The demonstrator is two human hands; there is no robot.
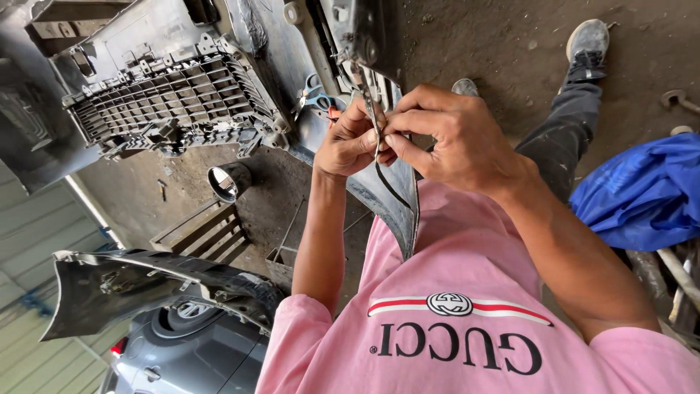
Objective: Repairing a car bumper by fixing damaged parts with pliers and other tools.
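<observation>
A thin dark trim strip on the edge of a grey car bumper panel is pinched between both hands, held close before the chest. The left hand is closed on the strip from one side, the right hand from the other, fingertips meeting. Blue-handled scissors lie on the panel just beyond. A black grille is seen further off, a blue sack beside the right arm.
</observation>
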